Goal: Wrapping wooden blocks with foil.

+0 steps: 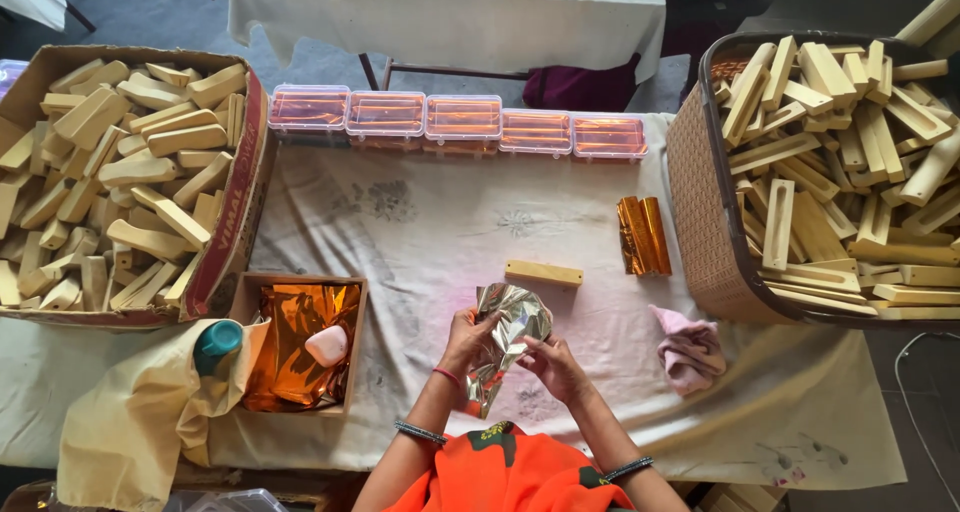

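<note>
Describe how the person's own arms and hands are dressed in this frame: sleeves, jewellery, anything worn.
Both forearms are bare, no sleeves or gloves. The left hand has a thin red band at the wrist and a dark beaded bangle further up the forearm. The right hand has a similar dark bangle on its forearm. Orange clothing shows below.

Both hands fold a foil sheet (510, 342): left hand (468, 340) grips its nine o'clock edge, right hand (553, 367) its four o'clock edge. A wooden block (543, 273) lies at twelve o'clock.
</note>
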